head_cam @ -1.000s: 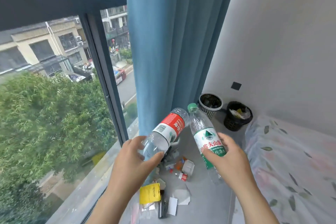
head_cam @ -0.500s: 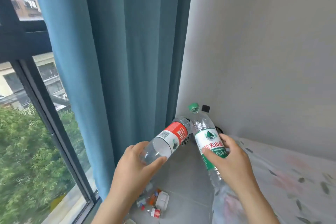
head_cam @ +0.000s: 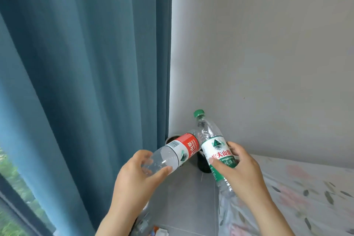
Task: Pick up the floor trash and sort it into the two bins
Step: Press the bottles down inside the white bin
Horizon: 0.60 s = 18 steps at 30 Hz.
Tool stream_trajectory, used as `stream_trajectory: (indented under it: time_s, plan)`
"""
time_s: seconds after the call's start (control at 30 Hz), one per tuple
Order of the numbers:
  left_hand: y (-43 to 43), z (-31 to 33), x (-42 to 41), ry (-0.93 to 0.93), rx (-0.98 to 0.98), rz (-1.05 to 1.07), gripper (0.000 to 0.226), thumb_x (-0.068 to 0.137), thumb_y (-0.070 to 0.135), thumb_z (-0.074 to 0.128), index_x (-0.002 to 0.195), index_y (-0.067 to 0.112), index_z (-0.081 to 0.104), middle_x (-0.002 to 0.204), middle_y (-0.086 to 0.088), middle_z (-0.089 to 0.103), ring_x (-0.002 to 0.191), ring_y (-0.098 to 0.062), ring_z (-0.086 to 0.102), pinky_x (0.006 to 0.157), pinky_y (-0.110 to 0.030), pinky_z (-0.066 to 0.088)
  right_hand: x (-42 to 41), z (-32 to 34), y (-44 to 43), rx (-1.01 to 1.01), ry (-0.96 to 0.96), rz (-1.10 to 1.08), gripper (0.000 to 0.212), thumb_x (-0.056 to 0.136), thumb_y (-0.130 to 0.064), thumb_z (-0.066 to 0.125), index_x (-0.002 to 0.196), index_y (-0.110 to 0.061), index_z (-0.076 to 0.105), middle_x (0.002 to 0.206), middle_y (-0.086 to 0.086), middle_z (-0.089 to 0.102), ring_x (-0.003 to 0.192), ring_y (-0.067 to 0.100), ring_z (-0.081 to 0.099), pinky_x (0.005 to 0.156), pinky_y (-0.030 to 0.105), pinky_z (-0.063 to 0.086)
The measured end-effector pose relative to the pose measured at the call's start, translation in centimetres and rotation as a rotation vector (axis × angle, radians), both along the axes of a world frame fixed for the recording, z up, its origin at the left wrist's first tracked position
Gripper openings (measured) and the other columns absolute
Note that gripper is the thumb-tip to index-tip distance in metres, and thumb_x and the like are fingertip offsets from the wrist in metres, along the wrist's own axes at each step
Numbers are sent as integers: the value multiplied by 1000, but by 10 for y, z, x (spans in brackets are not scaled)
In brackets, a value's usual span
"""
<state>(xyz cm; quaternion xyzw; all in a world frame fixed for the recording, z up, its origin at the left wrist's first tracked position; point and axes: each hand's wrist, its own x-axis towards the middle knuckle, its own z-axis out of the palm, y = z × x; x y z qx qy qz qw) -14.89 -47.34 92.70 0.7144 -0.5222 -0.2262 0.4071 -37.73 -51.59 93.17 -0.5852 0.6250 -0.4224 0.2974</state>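
At the very bottom edge, a few small white and orange scraps (head_cam: pixel 161 233) lie on the smooth grey tiled floor (head_cam: pixel 187 201), and to the right of the floor spreads a pale fabric sheet with a printed leaf pattern (head_cam: pixel 306 193). Above the floor both hands are raised. The left hand (head_cam: pixel 134 182) grips, with thumb and curled fingers, the base end of a clear ribbed plastic bottle with a red and white label (head_cam: pixel 178 152). Its long axis runs from lower left to upper right, so the neck end points to the other bottle, and that end is hidden behind it. The right hand (head_cam: pixel 243 170) is wrapped round the middle of a clear plastic bottle with a green and white label (head_cam: pixel 214 145), which is nearly upright but leans a little to the left – its round green cap (head_cam: pixel 199 113) points up, its crinkled base down. Both bottles are in the air, crossing each other in front of the corner. Behind them on the floor stands a dark round bin (head_cam: pixel 204 165), mostly covered, and just left of it the rim of a second round bin (head_cam: pixel 169 139) shows at the hem of the curtain. Farther back hang the heavy folds of the blue fabric curtain (head_cam: pixel 86 82), and a plain matte white wall (head_cam: pixel 268 44) rises on the right.
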Motion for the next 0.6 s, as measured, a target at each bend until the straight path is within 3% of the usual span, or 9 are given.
stream_trajectory:
  time_s: [0.37, 0.6]
  plan:
    - [-110, 4, 2, -11, 23, -140, 47, 66, 55, 76, 104, 38, 55, 101, 22, 60, 83, 1, 60, 68, -23, 47, 2, -3, -82, 20, 56, -123, 57, 71, -34, 80, 122, -33, 55, 106, -13, 63, 94, 4, 60, 73, 23, 45]
    - [-170, -2, -3, -17, 31, -150, 48, 67, 52, 78, 105, 38, 53, 102, 17, 61, 83, 0, 59, 67, -22, 46, -6, -6, -141, 23, 62, -101, 49, 72, -34, 80, 114, -36, 54, 103, -13, 64, 91, 0, 60, 65, 15, 43]
